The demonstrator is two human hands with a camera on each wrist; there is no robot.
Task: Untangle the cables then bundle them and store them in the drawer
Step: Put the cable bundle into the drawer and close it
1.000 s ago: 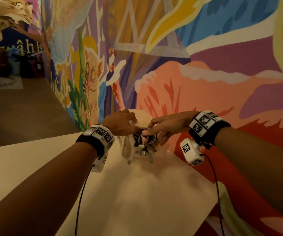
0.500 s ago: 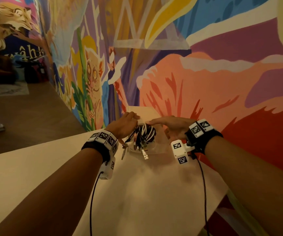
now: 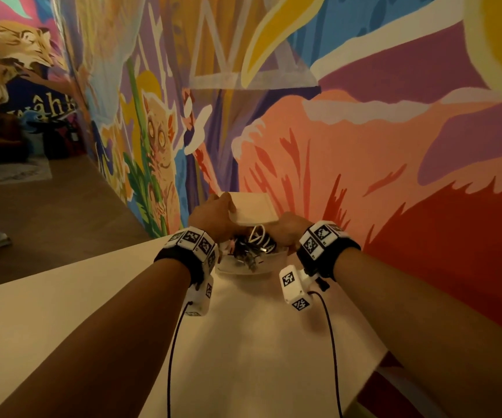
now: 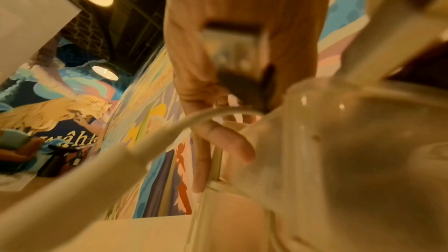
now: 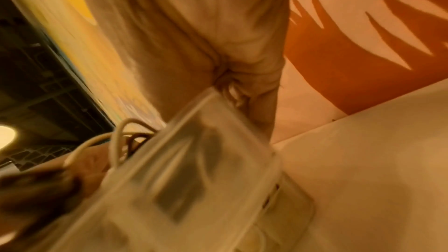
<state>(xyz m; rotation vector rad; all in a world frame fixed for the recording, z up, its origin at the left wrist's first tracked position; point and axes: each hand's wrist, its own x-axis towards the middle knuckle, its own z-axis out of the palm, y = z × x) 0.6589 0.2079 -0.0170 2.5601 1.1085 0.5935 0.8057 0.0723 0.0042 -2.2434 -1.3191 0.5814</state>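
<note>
A tangled clump of black and white cables [image 3: 251, 245] is seen lying in a clear, shallow plastic drawer [image 3: 243, 268] that rests on the pale beige table [image 3: 243, 342], near the table's far end by the wall. Several plug ends are seen hanging over the near rim of the drawer, and a white loop of cable stands up above the clump. The left hand [image 3: 210, 217] is placed at the left side of the drawer, fingers curled toward the cables; in the left wrist view a thin white cable [image 4: 150, 141] is seen crossing the fingers, though whether it is actually pinched cannot be told through the blur. The right hand [image 3: 285, 230] is set at the right side of the drawer, its fingers closed against the clear wall; the exact grip is not shown clearly. Just behind the drawer, a pale, flat rectangular piece [image 3: 252, 208] is seen between the hands, touching the left hand. The table stands against a brightly painted mural wall [image 3: 364, 146], and both wrists carry black bands with white marker blocks.
</note>
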